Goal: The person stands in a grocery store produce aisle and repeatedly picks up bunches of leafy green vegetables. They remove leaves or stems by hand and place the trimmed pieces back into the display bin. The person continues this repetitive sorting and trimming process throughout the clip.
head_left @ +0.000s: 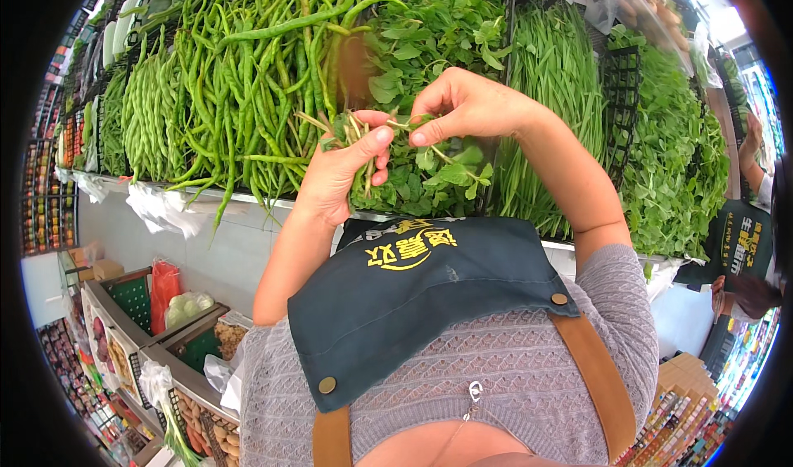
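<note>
My left hand [350, 160] is closed round a small bundle of leafy herb stems [356, 134], their cut ends sticking out past the thumb. Close beside it, my right hand [461, 111] pinches a leafy herb sprig [455, 168] between thumb and forefinger. The sprig hangs down to the right, over a bed of mint-like herbs [409, 52]. Long green chilli peppers [254, 89] lie heaped to the left of my hands. To the right are long, thin green stalks like chives [551, 83].
Green beans [152, 111] lie farther left. Leafy greens [672, 151] fill the display on the right behind a black plastic crate's wall [621, 95]. Another person in a dark apron [740, 238] stands at the far right. Produce bins [145, 337] stand at lower left.
</note>
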A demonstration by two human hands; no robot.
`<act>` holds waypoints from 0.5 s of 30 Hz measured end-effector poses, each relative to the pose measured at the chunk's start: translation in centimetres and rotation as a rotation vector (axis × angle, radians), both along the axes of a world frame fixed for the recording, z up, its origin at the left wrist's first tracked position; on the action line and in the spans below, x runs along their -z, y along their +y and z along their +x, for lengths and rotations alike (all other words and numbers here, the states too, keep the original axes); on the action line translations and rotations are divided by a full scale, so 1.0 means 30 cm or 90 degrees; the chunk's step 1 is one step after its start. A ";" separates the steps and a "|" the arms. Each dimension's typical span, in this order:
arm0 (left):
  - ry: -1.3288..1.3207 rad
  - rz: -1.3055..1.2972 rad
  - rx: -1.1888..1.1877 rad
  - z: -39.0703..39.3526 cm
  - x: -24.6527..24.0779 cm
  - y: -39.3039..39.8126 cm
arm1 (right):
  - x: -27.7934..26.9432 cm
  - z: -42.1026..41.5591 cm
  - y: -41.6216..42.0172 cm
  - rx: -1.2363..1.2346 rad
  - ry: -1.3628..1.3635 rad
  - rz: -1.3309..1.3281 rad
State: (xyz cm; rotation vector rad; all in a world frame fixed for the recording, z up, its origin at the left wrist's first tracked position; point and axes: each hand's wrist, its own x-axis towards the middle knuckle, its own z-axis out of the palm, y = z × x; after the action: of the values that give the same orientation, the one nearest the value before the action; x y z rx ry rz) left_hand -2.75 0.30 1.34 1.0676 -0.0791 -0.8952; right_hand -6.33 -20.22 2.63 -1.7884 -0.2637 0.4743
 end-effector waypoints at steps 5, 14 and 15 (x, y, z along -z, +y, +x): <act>-0.060 0.036 -0.006 0.009 0.015 0.001 | -0.008 -0.007 0.005 0.041 0.005 -0.019; -0.058 0.053 -0.014 0.021 0.029 0.001 | 0.000 -0.022 0.037 0.108 -0.274 -0.129; -0.073 0.054 -0.014 0.019 0.026 -0.004 | 0.009 -0.020 0.046 0.090 -0.289 -0.146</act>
State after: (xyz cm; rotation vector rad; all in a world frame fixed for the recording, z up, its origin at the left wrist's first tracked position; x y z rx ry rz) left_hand -2.19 0.18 0.56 1.1970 -0.1262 -0.8233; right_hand -6.93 -18.86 2.37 -2.1126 -0.4062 -0.0096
